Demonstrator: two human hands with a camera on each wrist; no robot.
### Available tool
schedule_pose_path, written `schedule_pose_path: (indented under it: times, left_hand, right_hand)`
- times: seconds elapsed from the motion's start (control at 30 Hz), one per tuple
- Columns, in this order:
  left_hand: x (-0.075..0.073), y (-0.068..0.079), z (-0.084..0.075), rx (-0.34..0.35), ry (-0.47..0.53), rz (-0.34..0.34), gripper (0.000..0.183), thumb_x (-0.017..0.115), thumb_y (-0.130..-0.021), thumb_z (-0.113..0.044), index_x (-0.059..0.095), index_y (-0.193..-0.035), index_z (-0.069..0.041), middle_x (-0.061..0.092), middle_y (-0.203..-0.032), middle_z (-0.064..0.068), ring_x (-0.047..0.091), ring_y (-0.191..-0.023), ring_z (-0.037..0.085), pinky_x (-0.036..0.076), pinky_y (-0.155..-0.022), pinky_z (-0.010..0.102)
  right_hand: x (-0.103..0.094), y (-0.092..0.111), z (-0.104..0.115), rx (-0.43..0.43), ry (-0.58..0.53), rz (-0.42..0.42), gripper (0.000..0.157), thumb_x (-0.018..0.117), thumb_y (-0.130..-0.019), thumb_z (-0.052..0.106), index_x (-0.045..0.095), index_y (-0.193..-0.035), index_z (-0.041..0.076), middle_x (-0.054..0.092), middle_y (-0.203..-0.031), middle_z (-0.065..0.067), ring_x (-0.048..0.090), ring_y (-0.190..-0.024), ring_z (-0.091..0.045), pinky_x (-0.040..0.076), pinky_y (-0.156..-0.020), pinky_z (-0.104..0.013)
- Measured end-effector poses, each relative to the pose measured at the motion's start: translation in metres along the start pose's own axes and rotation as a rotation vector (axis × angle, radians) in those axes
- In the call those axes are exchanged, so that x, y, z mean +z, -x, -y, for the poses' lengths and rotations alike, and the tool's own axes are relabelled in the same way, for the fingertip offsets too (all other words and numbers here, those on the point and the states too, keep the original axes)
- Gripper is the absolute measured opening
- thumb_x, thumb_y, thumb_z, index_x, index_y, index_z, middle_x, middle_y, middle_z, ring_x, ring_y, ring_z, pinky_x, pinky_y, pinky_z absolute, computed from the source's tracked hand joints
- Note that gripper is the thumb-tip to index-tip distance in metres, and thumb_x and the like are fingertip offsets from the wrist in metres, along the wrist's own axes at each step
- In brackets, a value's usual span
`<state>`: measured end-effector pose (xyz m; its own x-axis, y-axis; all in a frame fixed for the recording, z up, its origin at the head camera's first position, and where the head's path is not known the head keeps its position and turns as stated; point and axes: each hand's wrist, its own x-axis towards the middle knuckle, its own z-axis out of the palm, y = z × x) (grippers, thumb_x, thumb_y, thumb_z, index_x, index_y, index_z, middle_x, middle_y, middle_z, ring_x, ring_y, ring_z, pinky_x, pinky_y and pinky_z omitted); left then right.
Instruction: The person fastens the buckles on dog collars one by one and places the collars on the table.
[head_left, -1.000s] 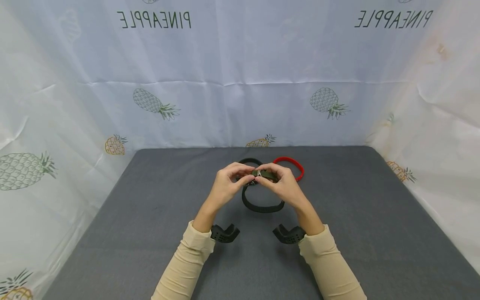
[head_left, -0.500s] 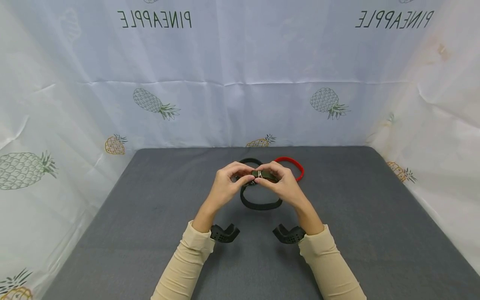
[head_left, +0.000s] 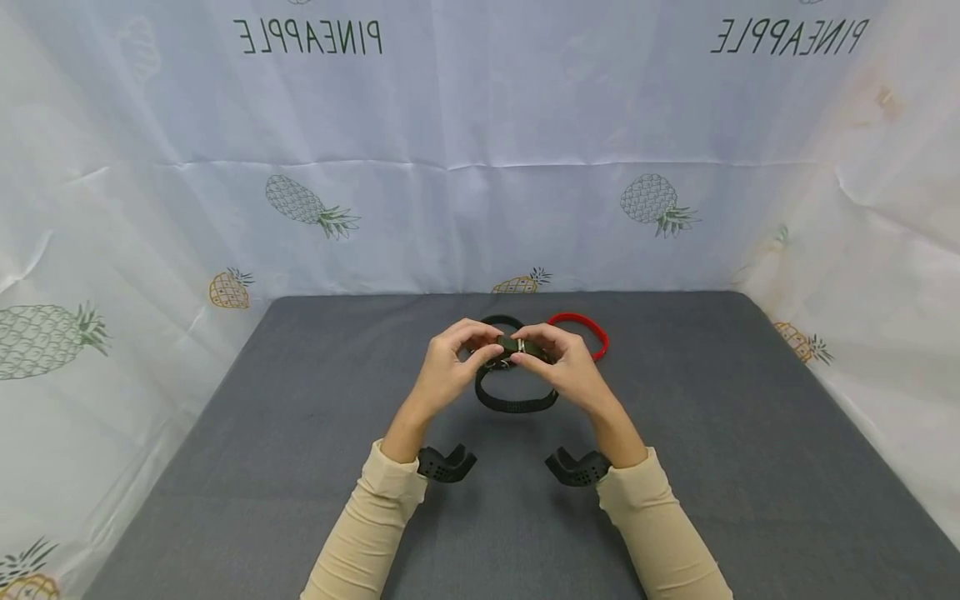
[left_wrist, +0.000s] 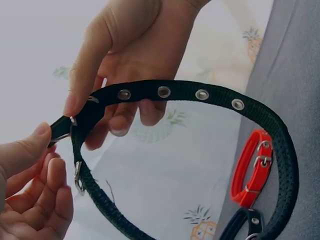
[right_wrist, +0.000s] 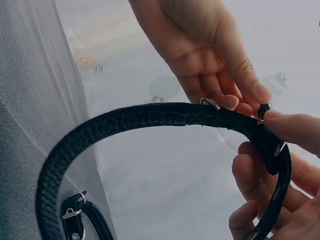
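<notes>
A dark green buckle collar (head_left: 516, 406) hangs as a loop below both hands, above the table. My left hand (head_left: 442, 360) pinches the strap end beside the silver buckle (head_left: 521, 345). My right hand (head_left: 568, 367) pinches the band just right of the buckle, its thumb close to the metal. In the left wrist view, several metal eyelets line the collar (left_wrist: 287, 165) near the right hand (left_wrist: 142, 55), while the left hand (left_wrist: 30, 185) grips the tip. In the right wrist view, padding shows on the collar (right_wrist: 65, 145); fingers partly hide the buckle.
Behind the hands, a black collar (head_left: 501, 320) and a red collar (head_left: 581, 320) lie on the grey table (head_left: 315, 400). A pineapple-print curtain (head_left: 450, 225) stands along the back and sides. Each wrist wears a black camera mount (head_left: 446, 464).
My left hand has moved slightly left and up, and more strap shows between the hands. The collar's hanging loop has shifted left and risen a little. The right hand stays nearly in place.
</notes>
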<state>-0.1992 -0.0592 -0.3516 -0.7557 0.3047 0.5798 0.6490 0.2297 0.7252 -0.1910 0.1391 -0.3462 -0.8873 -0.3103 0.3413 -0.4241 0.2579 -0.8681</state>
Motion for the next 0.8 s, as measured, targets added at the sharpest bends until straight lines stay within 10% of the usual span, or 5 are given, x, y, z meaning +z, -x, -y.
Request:
schedule_pose_path:
  times: [0.53,0.8]
  left_hand:
    - [-0.014,-0.003,-0.001,-0.023,0.123,-0.210,0.019,0.064,-0.089,0.002,0.063,-0.105,0.012,0.061,-0.101,0.025,0.057,-0.086,-0.004,0.050,-0.080,0.011]
    - [-0.014,-0.004,-0.003,-0.056,0.179,-0.219,0.019,0.063,-0.090,0.002,0.063,-0.106,0.012,0.061,-0.102,0.027,0.058,-0.088,-0.003,0.049,-0.082,0.012]
  right_hand:
    - [-0.004,-0.001,-0.007,0.060,-0.059,-0.065,0.025,0.064,-0.090,0.003,0.060,-0.114,-0.002,0.060,-0.096,0.015,0.059,-0.082,0.000,0.049,-0.074,-0.017]
    - [-0.002,-0.002,-0.005,0.055,-0.069,-0.071,0.023,0.062,-0.091,0.002,0.059,-0.113,-0.004,0.060,-0.094,0.002,0.061,-0.074,-0.001,0.051,-0.072,-0.019]
